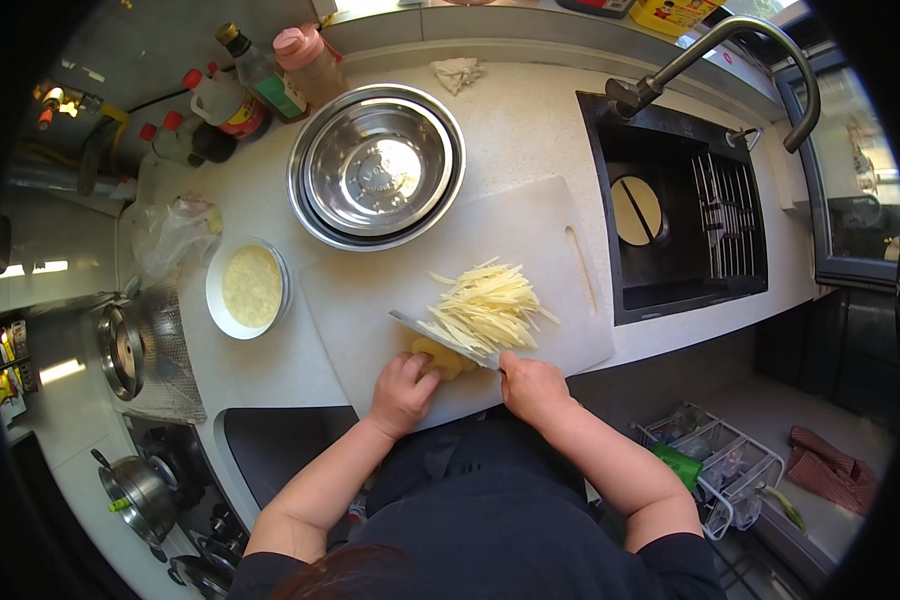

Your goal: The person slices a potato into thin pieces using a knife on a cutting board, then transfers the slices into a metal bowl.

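Observation:
My right hand (538,390) is closed round the handle of a kitchen knife (425,328), whose blade slants across the white cutting board (360,270). On the near side of the blade, my left hand (404,392) has its fingers curled over a stack of potato slices (448,358). Beyond the blade lies a loose pile of pale yellow potato strips (495,303). The handle is mostly hidden in my right fist. A white bowl (218,300) left of the board holds something pale yellow, perhaps in liquid.
Nested steel bowls (310,215) stand at the board's far edge, with bottles (260,75) behind them. A black sink (660,298) with a curved tap (740,30) is to the right. Pots (140,490) sit at lower left; a wire rack (730,460) stands below the counter at right.

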### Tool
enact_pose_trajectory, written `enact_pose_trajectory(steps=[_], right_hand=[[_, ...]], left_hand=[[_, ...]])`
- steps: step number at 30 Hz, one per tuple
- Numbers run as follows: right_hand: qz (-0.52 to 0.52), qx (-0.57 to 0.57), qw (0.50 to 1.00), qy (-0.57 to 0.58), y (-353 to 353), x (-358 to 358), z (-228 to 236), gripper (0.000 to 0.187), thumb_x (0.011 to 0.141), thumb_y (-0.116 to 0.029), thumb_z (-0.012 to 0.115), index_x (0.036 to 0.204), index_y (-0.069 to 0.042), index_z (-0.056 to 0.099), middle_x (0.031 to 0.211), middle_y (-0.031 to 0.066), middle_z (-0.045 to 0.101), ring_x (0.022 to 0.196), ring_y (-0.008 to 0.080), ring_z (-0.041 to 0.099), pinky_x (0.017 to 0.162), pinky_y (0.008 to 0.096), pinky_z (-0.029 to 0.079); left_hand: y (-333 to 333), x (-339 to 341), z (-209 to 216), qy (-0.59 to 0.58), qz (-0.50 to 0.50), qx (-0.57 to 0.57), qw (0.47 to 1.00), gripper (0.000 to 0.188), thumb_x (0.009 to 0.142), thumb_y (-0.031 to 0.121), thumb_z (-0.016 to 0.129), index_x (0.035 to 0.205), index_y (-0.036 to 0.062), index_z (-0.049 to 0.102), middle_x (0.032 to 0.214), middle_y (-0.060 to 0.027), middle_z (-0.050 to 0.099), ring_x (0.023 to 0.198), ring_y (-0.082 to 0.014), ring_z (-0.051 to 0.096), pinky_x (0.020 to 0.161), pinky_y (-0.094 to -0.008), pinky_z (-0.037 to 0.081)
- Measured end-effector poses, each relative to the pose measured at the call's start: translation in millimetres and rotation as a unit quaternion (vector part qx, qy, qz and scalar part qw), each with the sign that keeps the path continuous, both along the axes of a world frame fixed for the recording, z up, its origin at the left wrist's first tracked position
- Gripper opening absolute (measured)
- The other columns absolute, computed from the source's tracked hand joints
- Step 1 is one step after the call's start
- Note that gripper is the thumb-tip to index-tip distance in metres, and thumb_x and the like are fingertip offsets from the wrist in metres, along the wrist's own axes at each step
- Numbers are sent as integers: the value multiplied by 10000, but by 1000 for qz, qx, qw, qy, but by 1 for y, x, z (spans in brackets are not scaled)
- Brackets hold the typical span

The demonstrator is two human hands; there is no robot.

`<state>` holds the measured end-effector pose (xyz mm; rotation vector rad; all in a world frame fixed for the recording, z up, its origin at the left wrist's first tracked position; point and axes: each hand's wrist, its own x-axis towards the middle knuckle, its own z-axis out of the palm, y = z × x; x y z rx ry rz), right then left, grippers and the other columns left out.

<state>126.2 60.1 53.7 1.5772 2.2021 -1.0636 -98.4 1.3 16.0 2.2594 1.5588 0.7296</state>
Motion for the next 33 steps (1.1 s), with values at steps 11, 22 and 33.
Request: enact_pose_trajectory(steps=[11, 22, 33], right_hand=[[-4, 24, 999, 29, -1, 3, -1, 78, 858, -109, 528, 919, -62, 537, 758, 204, 660, 718, 409, 650, 657, 520, 511], [10, 88, 995, 43, -30, 31, 32, 69, 848, -119, 587, 881, -68, 556, 713, 147, 634, 642, 360, 643, 585, 478, 522], [21, 105, 994, -3, -38, 35, 36, 99, 875, -150, 592, 841, -68, 548, 656, 136, 610, 592, 332, 645, 524, 441, 524]], left_hand=[[8, 23, -1, 51, -6, -12, 999, 314, 727, 81, 583, 1033, 61, 649, 1054, -78, 593, 972, -276, 568, 759, -344, 535], [-1, 17, -15, 47, -27, -52, 997, 283, 736, 79, 590, 1005, 43, 668, 1114, -164, 568, 1078, -390, 540, 786, -398, 562], [3, 18, -9, 49, -22, -57, 997, 276, 715, 71, 597, 978, 34, 673, 1084, -164, 574, 1063, -382, 548, 762, -395, 565]])
